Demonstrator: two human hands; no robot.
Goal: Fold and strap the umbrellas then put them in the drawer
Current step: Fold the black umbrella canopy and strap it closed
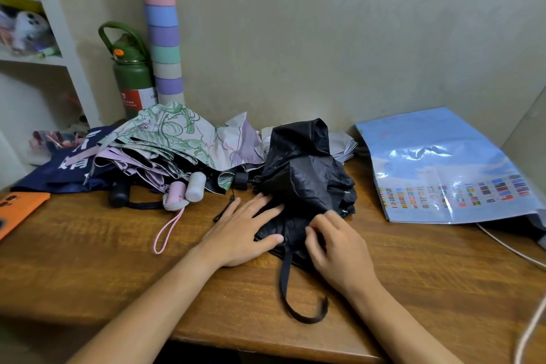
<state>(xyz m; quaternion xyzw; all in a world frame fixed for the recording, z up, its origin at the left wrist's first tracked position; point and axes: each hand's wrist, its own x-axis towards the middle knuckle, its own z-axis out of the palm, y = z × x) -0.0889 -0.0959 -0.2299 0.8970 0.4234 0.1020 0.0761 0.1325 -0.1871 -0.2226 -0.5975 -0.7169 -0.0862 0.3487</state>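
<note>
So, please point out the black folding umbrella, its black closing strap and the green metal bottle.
black folding umbrella (304, 174), head view, on the crumpled canopy cloth.
black closing strap (285, 281), head view, on the straight part lying on the table.
green metal bottle (131, 77), head view, on its body below the lid.

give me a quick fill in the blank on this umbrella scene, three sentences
1. The left hand presses flat on the ____ umbrella.
2. The pink wrist loop lies on the ____ desk.
3. The green bottle stands against the wall, ____ of the pastel stack.

Missing words: black; wooden; left
</note>
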